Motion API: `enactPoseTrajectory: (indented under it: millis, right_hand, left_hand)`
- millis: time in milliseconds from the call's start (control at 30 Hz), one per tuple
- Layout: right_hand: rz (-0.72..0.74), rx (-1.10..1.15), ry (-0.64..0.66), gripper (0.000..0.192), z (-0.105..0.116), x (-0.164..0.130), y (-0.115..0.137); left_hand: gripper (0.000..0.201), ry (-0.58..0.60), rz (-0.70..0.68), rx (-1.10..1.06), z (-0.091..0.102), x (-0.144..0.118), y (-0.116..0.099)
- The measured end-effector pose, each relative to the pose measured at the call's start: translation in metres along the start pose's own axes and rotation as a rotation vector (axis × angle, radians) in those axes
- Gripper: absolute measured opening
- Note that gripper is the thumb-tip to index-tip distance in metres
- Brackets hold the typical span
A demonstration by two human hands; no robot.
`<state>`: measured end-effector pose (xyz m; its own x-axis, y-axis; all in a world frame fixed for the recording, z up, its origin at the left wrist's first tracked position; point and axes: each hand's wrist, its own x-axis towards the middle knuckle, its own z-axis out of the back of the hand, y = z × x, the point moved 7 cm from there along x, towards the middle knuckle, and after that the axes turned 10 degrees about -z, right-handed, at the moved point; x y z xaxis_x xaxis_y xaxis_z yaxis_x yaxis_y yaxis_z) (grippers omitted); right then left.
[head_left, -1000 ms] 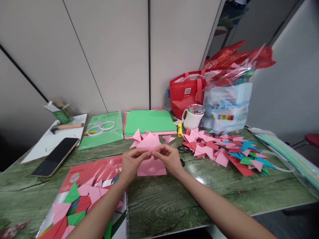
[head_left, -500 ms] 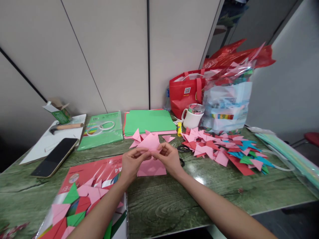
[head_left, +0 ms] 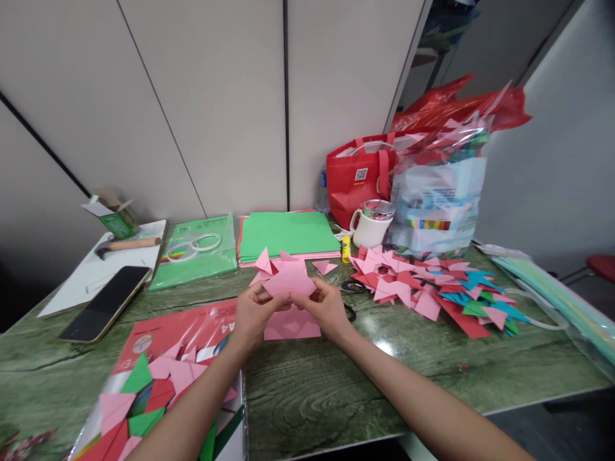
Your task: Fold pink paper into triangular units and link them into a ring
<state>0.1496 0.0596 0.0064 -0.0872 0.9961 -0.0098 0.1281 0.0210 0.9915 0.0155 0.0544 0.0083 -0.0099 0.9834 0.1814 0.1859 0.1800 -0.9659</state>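
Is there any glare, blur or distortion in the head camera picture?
Head view: a bright glare patch lies on the green table right of the right hand; wall panel lines splay outward, so the wide lens distorts; the pink paper held by both hands, left hand too, looks sharp, not blurred.

Two bare forearms, no sleeves; left hand [head_left: 254, 312], right hand [head_left: 328, 308] ungloved, no rings or watch visible.

Green wood-grain table [head_left: 312, 397] with phone [head_left: 106, 302], green paper stack [head_left: 287, 235], mug [head_left: 373, 225], folded paper triangles [head_left: 432, 291].
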Motion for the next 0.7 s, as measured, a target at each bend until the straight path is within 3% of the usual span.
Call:
enactPoseTrajectory:
  millis: [100, 700]
  right_hand:
    - [-0.011, -0.019, 0.0, 0.025, 0.001, 0.0012, -0.0032]
    - [-0.046, -0.076, 0.014, 0.024, 0.0022, 0.0039, -0.0065]
  left_hand:
    - [0.027, -0.007, 0.052, 0.012, 0.001, -0.0001, 0.0032]
    - [0.031, 0.024, 0.124, 0.031, 0.0025, 0.0007, 0.0062]
